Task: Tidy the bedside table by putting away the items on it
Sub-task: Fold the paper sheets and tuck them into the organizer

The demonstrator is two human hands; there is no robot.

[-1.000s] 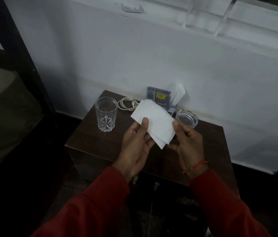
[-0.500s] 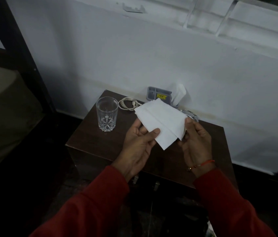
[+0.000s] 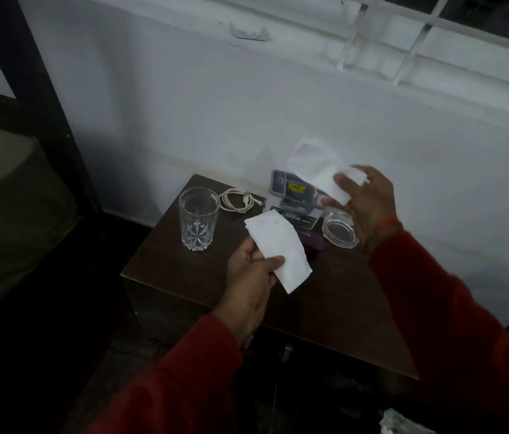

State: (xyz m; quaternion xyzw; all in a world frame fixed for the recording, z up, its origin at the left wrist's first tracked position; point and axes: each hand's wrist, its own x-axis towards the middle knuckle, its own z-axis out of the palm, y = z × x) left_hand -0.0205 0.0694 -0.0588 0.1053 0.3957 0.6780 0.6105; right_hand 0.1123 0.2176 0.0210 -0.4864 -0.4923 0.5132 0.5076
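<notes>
Two hands work over the table (image 3: 203, 277) at centre frame: the left hand (image 3: 251, 278) pinches folded tissues (image 3: 278, 245), the right hand (image 3: 369, 202) grips a blurred tissue (image 3: 319, 169), seemingly above the holder (image 3: 290, 191); glass (image 3: 198, 217) stands left.

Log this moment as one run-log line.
left hand: holds folded white tissue | right hand: holds crumpled white tissue | dark wooden bedside table: clear drinking glass, glass ashtray
</notes>
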